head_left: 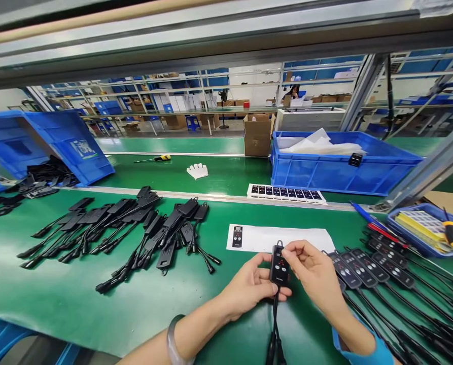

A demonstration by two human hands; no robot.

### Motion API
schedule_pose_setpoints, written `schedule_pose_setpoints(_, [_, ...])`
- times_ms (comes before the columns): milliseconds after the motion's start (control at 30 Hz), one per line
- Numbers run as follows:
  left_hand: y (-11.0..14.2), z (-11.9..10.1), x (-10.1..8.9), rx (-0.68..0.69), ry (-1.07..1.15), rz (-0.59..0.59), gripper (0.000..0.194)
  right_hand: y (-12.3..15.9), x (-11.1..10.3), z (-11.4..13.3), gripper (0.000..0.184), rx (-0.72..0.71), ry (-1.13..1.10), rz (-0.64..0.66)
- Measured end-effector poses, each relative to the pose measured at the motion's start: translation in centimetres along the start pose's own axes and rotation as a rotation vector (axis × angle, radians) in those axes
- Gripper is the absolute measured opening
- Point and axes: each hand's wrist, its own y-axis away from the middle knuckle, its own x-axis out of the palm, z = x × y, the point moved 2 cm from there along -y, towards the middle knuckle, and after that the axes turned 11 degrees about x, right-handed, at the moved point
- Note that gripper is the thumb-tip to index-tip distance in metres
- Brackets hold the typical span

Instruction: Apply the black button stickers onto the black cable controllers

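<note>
Held upright above the green bench is a black controller (pixel 280 271) with a hook at its top and two cables hanging below. My left hand (pixel 254 284) grips it by its sides and lower end. The fingertips of my right hand (pixel 312 268) are pinched at the upper right corner of its printed face; whether they hold the label's edge is hidden. Just behind lies a white backing sheet (pixel 287 237) with one black label (pixel 237 236) on its left end. To the right, several labelled controllers (pixel 357 268) lie in a row with their cables toward me.
Plain black controllers (pixel 165 228) are piled at left, beside a tipped blue crate (pixel 68 147). Farther back are a label sheet (pixel 287 193), a white glove (pixel 197 171), a screwdriver (pixel 161 158), and a blue bin (pixel 340 167). A small tray (pixel 431 230) stands at right.
</note>
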Motion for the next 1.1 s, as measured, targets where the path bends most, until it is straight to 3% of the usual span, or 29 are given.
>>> schedule_pose_setpoints(867, [0.1, 0.2, 0.3, 0.064, -0.077, 0.044, 0.048, 0.1, 0.0, 0.0, 0.031, 0.037, 0.001, -0.096])
schedule_pose_setpoints(1033, [0.1, 0.3, 0.2, 0.060, -0.029, 0.033, 0.046, -0.7, -0.6, -1.0, 0.035, -0.031, 0.166, -0.164])
schedule_pose_setpoints(1100, [0.0, 0.2, 0.1, 0.049, 0.022, 0.015, 0.043, -1.0, -0.4, -1.5, 0.037, -0.011, 0.205, -0.102])
